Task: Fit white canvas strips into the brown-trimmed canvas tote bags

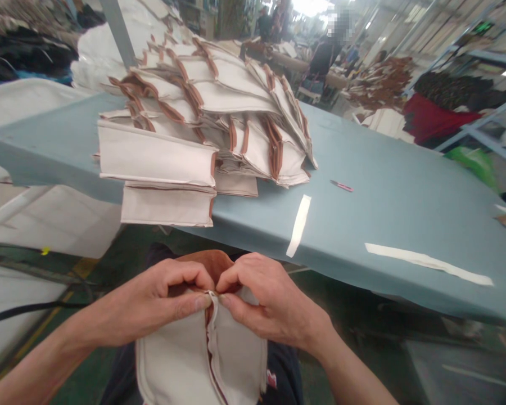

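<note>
A cream canvas bag with a brown lining lies in my lap, below the table's front edge. My left hand and my right hand both pinch its top rim, thumbs and fingertips meeting at the middle where a seam runs down the bag. Both hands are closed on the fabric. On the table behind stands a tall pile of the same cream bags with brown trim.
The blue-grey table carries two white fabric strips and a small pink pen. Big white sacks stand at left. A person works at the back by heaps of cloth.
</note>
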Motion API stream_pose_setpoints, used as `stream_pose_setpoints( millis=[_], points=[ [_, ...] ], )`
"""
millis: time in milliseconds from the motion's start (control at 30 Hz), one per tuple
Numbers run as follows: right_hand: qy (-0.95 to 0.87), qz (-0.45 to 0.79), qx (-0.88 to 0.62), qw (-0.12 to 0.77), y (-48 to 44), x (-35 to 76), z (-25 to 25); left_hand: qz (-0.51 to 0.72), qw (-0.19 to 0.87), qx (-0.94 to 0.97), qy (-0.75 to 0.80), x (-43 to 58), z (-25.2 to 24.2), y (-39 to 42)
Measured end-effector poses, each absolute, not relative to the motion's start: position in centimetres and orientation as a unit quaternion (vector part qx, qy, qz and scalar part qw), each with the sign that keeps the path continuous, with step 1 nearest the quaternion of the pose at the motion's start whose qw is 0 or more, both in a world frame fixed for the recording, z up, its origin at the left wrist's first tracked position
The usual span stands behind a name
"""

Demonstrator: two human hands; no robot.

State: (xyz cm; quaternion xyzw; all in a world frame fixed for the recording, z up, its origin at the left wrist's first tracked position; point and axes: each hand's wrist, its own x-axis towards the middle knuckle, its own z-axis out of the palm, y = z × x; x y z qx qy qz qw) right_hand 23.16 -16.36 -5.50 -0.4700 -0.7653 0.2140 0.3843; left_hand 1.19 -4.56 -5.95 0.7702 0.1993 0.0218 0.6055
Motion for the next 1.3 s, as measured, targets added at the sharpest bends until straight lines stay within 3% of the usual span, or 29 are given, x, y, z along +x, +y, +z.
stream_pose_setpoints(
  millis=[567, 900, 1300],
  points=[
    [-0.743, 0.247, -0.509, 0.358, -15.7, 22.8, -7.2, 0.029, 0.701, 0.671, 0.239, 1.2, -9.0, -4.5],
    [-0.717, 0.272, -0.573, 0.291, -14.5, 22.4, -9.6, 0.045, 0.772, 0.511, 0.375, 1.5, -12.0, -5.4],
    [-0.701, 0.288, -0.598, 0.261, -14.0, 22.0, -10.7, 0.061, 0.784, 0.471, 0.401, 1.6, -13.0, -5.9]
  ],
)
